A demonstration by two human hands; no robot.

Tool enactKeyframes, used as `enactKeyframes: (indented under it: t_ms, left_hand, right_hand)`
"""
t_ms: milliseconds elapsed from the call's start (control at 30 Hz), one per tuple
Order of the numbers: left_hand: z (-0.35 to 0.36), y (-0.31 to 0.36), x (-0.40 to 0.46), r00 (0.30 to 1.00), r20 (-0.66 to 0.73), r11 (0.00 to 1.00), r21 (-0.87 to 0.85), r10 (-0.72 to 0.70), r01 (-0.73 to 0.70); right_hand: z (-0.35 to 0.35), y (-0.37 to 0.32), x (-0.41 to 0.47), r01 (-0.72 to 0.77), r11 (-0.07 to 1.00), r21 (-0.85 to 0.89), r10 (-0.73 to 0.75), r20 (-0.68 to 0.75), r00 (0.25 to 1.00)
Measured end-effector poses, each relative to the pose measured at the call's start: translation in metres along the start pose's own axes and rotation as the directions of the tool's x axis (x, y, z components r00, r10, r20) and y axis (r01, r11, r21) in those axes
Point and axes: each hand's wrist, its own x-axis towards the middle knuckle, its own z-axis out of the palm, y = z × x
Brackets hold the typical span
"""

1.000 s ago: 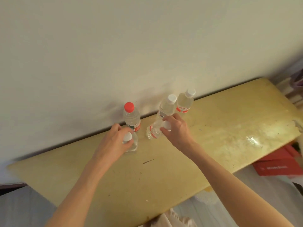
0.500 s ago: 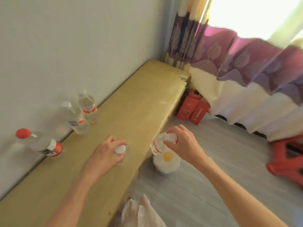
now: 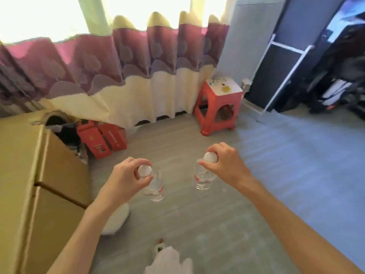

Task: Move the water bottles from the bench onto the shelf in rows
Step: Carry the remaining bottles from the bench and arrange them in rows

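Above floor, left hand (image 3: 123,177) fingers, right hand (image 3: 224,165) fingers each pinch bottle cap.

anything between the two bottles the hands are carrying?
No. In the head view, only bare grey floor shows between the left bottle and the right bottle, each gripped at its cap.

two water bottles are held side by side above the floor (image 3: 197,224): the left bottle (image 3: 155,186) under the left hand (image 3: 126,177), the right bottle (image 3: 203,176) under the right hand (image 3: 223,165). the bench (image 3: 21,175) is placed left, the stool (image 3: 218,104) beyond, before the curtain (image 3: 118,76).
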Motion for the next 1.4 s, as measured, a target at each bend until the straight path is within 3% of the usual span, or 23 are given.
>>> enactKeyframes:
  t_ms: [133, 333, 600, 800, 967, 1133, 1400]
  left_hand:
    - [0.072, 0.083, 0.084, 0.971, 0.178, 0.987, -0.008, 0.162, -0.163]
    - [0.174, 0.206, 0.198, 0.845, 0.36, 0.911, -0.044, 0.396, -0.409]
    - [0.305, 0.403, 0.33, 0.561, 0.491, 0.718, -0.22, 0.666, -0.66]
    - [0.404, 0.525, 0.387, 0.381, 0.557, 0.607, -0.3, 0.738, -0.736]
    - [0.492, 0.607, 0.418, 0.326, 0.606, 0.584, -0.291, 0.725, -0.758]
    - [0.568, 0.698, 0.45, 0.311, 0.655, 0.591, -0.259, 0.689, -0.764]
    - [0.668, 0.851, 0.512, 0.363, 0.611, 0.613, -0.261, 0.703, -0.746]
  right_hand:
    - [-0.069, 0.097, -0.003, -0.227, 0.974, -0.011, 0.223, -0.15, 0.963]
    - [-0.158, 0.215, 0.001, -0.504, 0.862, 0.051, 0.49, -0.34, 0.803]
    - [-0.285, 0.349, 0.006, -0.712, 0.669, 0.213, 0.691, -0.53, 0.491]
    - [-0.357, 0.447, 0.014, -0.765, 0.582, 0.276, 0.734, -0.584, 0.348]
    - [-0.406, 0.545, 0.021, -0.78, 0.504, 0.371, 0.802, -0.535, 0.265]
    - [-0.472, 0.645, 0.033, -0.776, 0.473, 0.417, 0.829, -0.51, 0.231]
    - [-0.592, 0.79, 0.064, -0.776, 0.491, 0.395, 0.794, -0.569, 0.213]
